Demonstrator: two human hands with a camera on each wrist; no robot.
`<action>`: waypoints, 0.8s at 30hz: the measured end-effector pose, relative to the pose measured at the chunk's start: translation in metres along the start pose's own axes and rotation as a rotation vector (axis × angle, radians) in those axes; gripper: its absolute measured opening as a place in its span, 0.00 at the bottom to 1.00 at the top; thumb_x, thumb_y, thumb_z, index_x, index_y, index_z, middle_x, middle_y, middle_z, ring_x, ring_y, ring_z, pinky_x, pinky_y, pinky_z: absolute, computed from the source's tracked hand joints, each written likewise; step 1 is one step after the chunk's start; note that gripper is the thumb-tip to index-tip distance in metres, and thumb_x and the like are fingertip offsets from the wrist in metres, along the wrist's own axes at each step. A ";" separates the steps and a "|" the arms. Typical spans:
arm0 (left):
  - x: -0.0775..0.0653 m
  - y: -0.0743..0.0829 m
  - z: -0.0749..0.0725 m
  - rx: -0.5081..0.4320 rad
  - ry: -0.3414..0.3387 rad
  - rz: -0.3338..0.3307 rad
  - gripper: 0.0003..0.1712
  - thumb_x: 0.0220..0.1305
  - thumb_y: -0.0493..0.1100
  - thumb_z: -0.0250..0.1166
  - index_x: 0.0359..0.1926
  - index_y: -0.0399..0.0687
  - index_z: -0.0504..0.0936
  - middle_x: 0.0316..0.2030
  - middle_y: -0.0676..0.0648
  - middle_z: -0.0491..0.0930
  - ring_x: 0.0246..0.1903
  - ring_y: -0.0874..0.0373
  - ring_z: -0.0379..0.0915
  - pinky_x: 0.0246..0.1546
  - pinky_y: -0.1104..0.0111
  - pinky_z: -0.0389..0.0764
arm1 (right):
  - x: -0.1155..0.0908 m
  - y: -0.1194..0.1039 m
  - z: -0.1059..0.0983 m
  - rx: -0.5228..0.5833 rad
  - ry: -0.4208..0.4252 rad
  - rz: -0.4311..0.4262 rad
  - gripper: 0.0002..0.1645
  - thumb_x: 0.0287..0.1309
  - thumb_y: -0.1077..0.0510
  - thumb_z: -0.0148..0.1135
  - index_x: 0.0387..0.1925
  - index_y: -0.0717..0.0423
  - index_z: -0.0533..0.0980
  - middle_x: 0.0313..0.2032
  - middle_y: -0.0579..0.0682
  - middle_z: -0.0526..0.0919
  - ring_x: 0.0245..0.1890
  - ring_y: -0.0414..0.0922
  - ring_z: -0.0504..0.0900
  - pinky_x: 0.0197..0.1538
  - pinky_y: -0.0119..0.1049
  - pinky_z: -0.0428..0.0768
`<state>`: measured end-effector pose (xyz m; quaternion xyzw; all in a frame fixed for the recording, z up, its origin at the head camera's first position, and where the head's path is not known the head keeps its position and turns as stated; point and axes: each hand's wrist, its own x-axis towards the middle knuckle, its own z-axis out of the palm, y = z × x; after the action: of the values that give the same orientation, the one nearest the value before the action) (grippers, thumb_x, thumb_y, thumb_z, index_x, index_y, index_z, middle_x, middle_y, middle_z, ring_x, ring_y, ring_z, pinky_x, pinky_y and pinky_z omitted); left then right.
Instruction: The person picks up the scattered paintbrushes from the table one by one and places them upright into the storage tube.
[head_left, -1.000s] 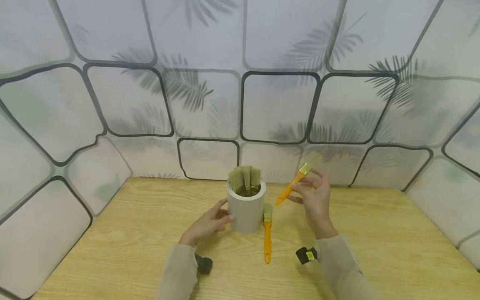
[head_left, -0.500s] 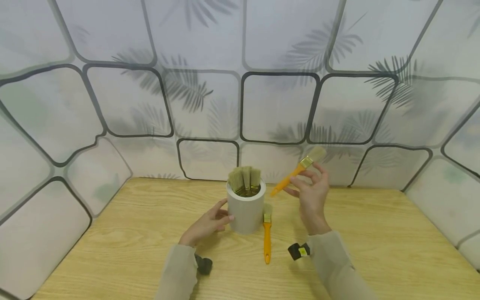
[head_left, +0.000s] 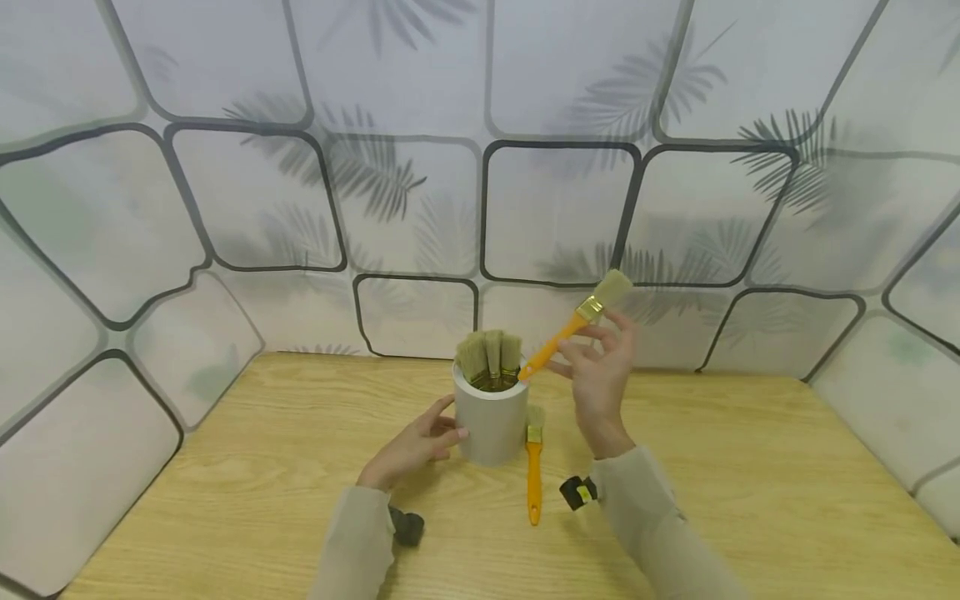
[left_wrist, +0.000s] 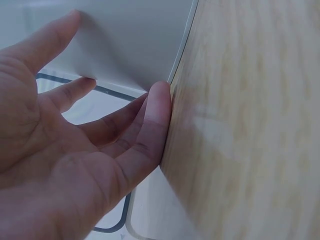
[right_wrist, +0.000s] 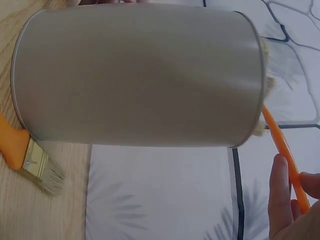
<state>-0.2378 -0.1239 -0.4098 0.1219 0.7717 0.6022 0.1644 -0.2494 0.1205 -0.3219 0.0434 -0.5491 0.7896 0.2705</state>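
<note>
A pale grey cylindrical holder [head_left: 491, 429] stands upright on the table, with several paintbrushes [head_left: 491, 354] in it, bristles up. My left hand [head_left: 412, 446] touches its left side with spread fingers, seen against the wall of the holder in the left wrist view. Between thumb and fingers, my right hand [head_left: 603, 375] pinches an orange-handled paintbrush [head_left: 558, 337]. It slants with bristles up and right, its handle end right at the holder's right rim. The right wrist view shows that orange handle [right_wrist: 282, 145] overlapping the rim edge. The other brushes' handles are hidden inside the holder.
Another orange-handled paintbrush [head_left: 534, 475] lies on the wooden table [head_left: 247, 483], just right of the holder, bristles pointing away from me. A patterned cloth wall [head_left: 420, 317] encloses the back and sides of the table.
My right hand has moved left with the paintbrush, bringing its handle end from beside the holder to the rim. The left hand, the holder and the lying brush have stayed in place.
</note>
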 end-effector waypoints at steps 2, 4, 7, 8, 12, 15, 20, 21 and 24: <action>0.000 -0.001 0.000 0.002 -0.005 0.005 0.46 0.73 0.49 0.64 0.81 0.44 0.49 0.66 0.32 0.67 0.63 0.36 0.68 0.61 0.47 0.75 | -0.002 0.002 0.004 -0.048 -0.020 -0.033 0.40 0.58 0.82 0.60 0.67 0.58 0.59 0.44 0.55 0.74 0.29 0.42 0.82 0.31 0.41 0.88; 0.000 -0.001 0.000 0.000 -0.013 0.007 0.46 0.74 0.50 0.63 0.81 0.44 0.48 0.66 0.32 0.67 0.63 0.36 0.68 0.61 0.47 0.75 | -0.005 0.005 0.007 -0.111 -0.039 -0.072 0.39 0.59 0.81 0.60 0.68 0.59 0.59 0.45 0.56 0.74 0.30 0.42 0.81 0.32 0.40 0.88; 0.000 -0.002 0.000 -0.004 -0.021 0.009 0.46 0.74 0.50 0.63 0.81 0.44 0.48 0.66 0.32 0.67 0.63 0.36 0.67 0.61 0.46 0.74 | -0.009 0.009 0.011 -0.200 -0.063 -0.145 0.39 0.59 0.81 0.60 0.68 0.62 0.60 0.46 0.58 0.74 0.33 0.42 0.81 0.32 0.42 0.88; 0.000 -0.002 0.000 -0.005 -0.022 0.009 0.46 0.74 0.50 0.63 0.81 0.44 0.48 0.66 0.32 0.67 0.63 0.36 0.68 0.61 0.46 0.74 | -0.010 0.010 0.012 -0.231 -0.069 -0.172 0.39 0.58 0.81 0.61 0.68 0.63 0.60 0.47 0.59 0.75 0.33 0.43 0.81 0.32 0.43 0.88; -0.001 -0.002 0.000 -0.012 -0.022 0.007 0.46 0.74 0.50 0.63 0.81 0.44 0.48 0.66 0.31 0.67 0.63 0.35 0.68 0.61 0.45 0.74 | -0.014 0.015 0.015 -0.353 -0.108 -0.287 0.38 0.57 0.81 0.62 0.67 0.65 0.62 0.48 0.62 0.76 0.36 0.48 0.82 0.33 0.43 0.88; -0.001 -0.001 -0.001 -0.010 -0.027 0.009 0.46 0.74 0.50 0.63 0.81 0.44 0.48 0.66 0.31 0.66 0.63 0.35 0.67 0.61 0.44 0.74 | -0.017 0.018 0.016 -0.443 -0.155 -0.374 0.36 0.56 0.80 0.64 0.65 0.67 0.64 0.47 0.64 0.77 0.37 0.54 0.83 0.34 0.41 0.87; -0.001 -0.001 -0.001 -0.004 -0.031 0.018 0.45 0.74 0.49 0.62 0.81 0.44 0.48 0.66 0.31 0.66 0.63 0.34 0.67 0.61 0.44 0.74 | -0.018 0.021 0.015 -0.545 -0.191 -0.469 0.25 0.58 0.75 0.67 0.56 0.69 0.70 0.43 0.63 0.80 0.36 0.57 0.84 0.34 0.41 0.86; -0.001 -0.001 -0.001 -0.002 -0.032 0.021 0.45 0.74 0.49 0.62 0.81 0.43 0.48 0.66 0.31 0.66 0.63 0.34 0.67 0.61 0.44 0.74 | -0.018 0.021 0.014 -0.554 -0.189 -0.473 0.22 0.59 0.74 0.67 0.53 0.69 0.71 0.43 0.63 0.80 0.36 0.57 0.84 0.34 0.40 0.86; -0.001 0.000 -0.002 -0.002 -0.032 0.027 0.45 0.74 0.49 0.62 0.81 0.43 0.48 0.66 0.31 0.67 0.63 0.34 0.67 0.61 0.45 0.74 | -0.017 0.018 0.012 -0.556 -0.168 -0.455 0.15 0.61 0.72 0.67 0.48 0.69 0.74 0.41 0.62 0.82 0.36 0.57 0.84 0.34 0.34 0.84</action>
<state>-0.2373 -0.1257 -0.4092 0.1419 0.7667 0.6030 0.1686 -0.2461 0.0987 -0.3385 0.1541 -0.7392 0.5235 0.3946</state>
